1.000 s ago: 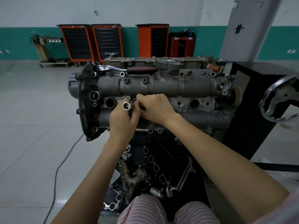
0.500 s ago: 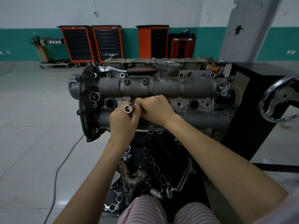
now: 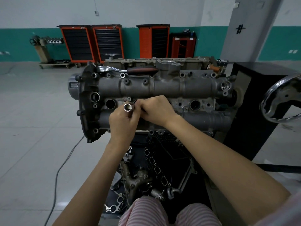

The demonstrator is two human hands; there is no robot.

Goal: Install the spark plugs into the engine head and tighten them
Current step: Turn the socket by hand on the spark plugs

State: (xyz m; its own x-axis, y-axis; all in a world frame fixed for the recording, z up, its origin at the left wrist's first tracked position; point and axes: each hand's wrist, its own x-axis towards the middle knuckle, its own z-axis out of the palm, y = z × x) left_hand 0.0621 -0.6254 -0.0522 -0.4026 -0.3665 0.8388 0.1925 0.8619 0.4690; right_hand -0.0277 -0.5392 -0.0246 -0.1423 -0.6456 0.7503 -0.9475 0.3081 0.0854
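Head view: socket [image 3: 127,107] in left hand [image 3: 122,123] grip, right hand [image 3: 157,111] curled beside it, contents hidden, over engine head [image 3: 162,88].

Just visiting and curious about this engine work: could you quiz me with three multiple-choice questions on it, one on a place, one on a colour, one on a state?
1. Where does the ratchet wrench lie?
A. on the floor
B. atop the engine head, far side
C. in the person's lap

2. What colour frames the tool cabinets?
A. orange-red
B. yellow
C. white

3. What is the left hand doing?
A. hanging idle
B. lying flat, open
C. gripping a socket

Answers: 1 B, it rests behind the upper cam cover; 2 A, frames show orange-red; 3 C, fingers curl round it.
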